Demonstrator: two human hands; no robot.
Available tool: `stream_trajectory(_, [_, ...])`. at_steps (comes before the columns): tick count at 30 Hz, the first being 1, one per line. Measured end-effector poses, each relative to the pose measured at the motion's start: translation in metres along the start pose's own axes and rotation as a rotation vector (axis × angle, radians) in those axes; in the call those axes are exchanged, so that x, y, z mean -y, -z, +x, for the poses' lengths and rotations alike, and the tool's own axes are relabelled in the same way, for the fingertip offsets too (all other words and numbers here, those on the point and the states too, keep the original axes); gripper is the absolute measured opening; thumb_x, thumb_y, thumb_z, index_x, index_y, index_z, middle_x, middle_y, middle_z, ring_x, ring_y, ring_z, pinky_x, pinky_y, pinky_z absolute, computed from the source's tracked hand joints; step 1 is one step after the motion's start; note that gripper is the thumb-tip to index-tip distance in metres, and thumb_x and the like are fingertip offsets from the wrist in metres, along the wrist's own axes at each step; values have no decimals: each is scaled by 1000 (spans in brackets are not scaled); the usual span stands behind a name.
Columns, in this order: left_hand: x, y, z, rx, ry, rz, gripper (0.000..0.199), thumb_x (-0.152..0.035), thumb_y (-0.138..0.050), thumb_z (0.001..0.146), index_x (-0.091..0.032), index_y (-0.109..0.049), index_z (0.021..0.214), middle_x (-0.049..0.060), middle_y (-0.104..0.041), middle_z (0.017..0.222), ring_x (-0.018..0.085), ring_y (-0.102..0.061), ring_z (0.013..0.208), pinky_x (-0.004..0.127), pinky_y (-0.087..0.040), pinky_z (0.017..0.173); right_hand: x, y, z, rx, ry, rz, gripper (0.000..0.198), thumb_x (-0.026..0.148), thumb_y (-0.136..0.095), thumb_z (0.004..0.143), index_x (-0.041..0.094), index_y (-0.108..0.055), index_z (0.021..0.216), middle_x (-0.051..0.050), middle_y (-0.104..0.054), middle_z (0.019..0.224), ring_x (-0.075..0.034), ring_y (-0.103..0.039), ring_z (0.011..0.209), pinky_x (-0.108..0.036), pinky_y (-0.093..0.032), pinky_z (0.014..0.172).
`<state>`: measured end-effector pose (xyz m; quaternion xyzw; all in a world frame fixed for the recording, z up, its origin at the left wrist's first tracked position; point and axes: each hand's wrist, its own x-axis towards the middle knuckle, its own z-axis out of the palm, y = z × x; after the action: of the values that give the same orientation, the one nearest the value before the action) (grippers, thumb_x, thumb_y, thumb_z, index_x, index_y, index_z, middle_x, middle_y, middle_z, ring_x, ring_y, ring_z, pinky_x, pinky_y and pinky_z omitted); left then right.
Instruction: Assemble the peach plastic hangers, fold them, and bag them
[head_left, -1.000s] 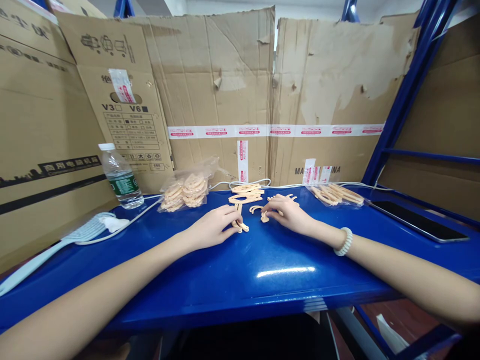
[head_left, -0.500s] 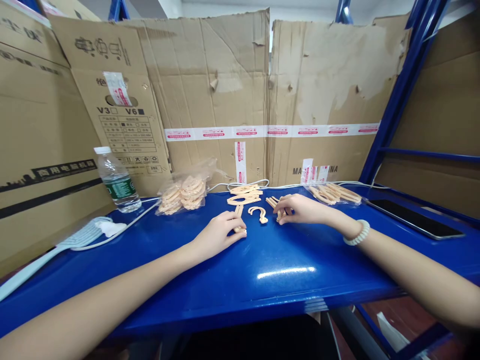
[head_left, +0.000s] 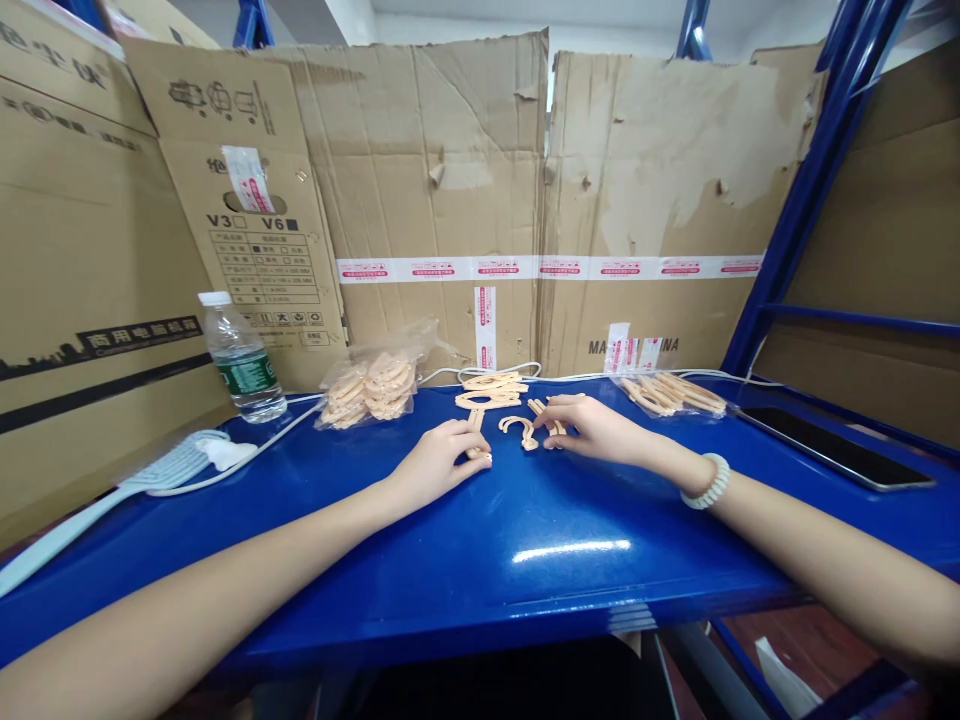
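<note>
My left hand (head_left: 436,460) rests on the blue tabletop, its thumb and fingers closed on a small beige strip-like piece (head_left: 476,420) that reaches up past the fingertips; part of it is hidden. To the right lies a beige hook (head_left: 516,425), a curved piece with a wider knob at its lower end. My right hand (head_left: 596,430) hovers low over the table with thumb and fingers apart, fingertips beside the hook's knob. Whether they touch it I cannot tell. Short beige strips (head_left: 537,406) lie partly hidden under the right hand. Behind is a stack of flat beige loop-shaped pieces (head_left: 489,399).
A clear bag of beige pieces (head_left: 375,385) lies at the back left, another bag (head_left: 667,392) at the back right. A water bottle (head_left: 244,365), pale blue brush (head_left: 161,468), black phone (head_left: 836,445) and white cable (head_left: 304,412) share the table. Cardboard (head_left: 435,180) walls the back.
My right hand has shifted slightly left, from the short strips toward the hook, and its fingers have spread. My left hand stays at the strip. The view has tilted a little.
</note>
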<state>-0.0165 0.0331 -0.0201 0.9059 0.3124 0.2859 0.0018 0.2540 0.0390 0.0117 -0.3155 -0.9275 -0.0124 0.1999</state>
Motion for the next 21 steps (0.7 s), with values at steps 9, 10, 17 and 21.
stream_trajectory(9, [-1, -1, -1, -7, -19, -7, 13, -29, -60, 87, -20, -68, 91, 4, -66, 96, 18, -60, 93, 34, -47, 88, 13, -16, 10, -32, 43, -194, 17, 26, -53, 90, 19, -68, 88, -7, -64, 84, -22, -54, 88, -35, -37, 76])
stream_trajectory(10, [-1, -1, -1, -5, -17, -5, 13, -29, -60, 87, -20, -68, 91, 4, -66, 96, 18, -60, 93, 34, -47, 88, 12, -18, 11, -43, 37, -196, 17, 26, -53, 91, 19, -68, 88, -6, -64, 83, -21, -53, 86, -34, -37, 75])
stream_trajectory(17, [-3, -1, -1, 1, -6, -4, 13, -28, -60, 87, -19, -68, 92, 4, -66, 97, 19, -59, 94, 34, -46, 88, 6, -21, 14, -79, 21, -140, 18, 27, -53, 90, 17, -66, 97, -8, -64, 88, -21, -52, 87, -34, -38, 76])
stream_trajectory(21, [-2, -1, -1, -3, -12, -5, 13, -28, -60, 87, -19, -68, 92, 4, -66, 97, 19, -59, 94, 34, -46, 88, 6, -19, 16, 8, 41, -201, 27, 27, -52, 91, 20, -62, 114, -11, -61, 108, -24, -51, 97, -40, -39, 83])
